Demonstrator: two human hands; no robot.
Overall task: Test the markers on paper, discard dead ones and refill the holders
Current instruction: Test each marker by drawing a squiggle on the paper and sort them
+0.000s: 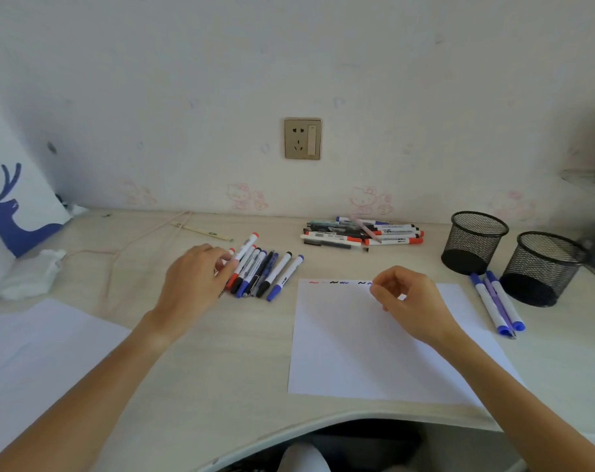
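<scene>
Test sheet: the white paper lies flat on the worktop in front of the person, with a short row of red, black and blue squiggles along its far edge.
Tested row: a line of capped markers lies side by side at 9 o'clock of the sheet's far corner, just off the paper.
Untested pile: a heap of markers and pens sits at 12 o'clock of the sheet, near the wall.
Set-aside group: three blue and lilac markers lie at 3 o'clock of the sheet, touching the foot of the nearer holder.
Holders: two black mesh cups stand upright at 2 o'clock; nothing shows above their rims.
Left hand: the left hand rests on the near end of the tested row, fingers curled onto a red-capped marker; whether it pinches it or only touches, I cannot tell.
Right hand: the right hand hovers over the sheet's far edge, fingers loosely curled and holding nothing.
Step in hand: testing seems midway, with a marker just laid down or about to be lifted.
Next move: probably fetch a marker from the 12 o'clock pile, uncap it and scribble beside the last mark.
</scene>
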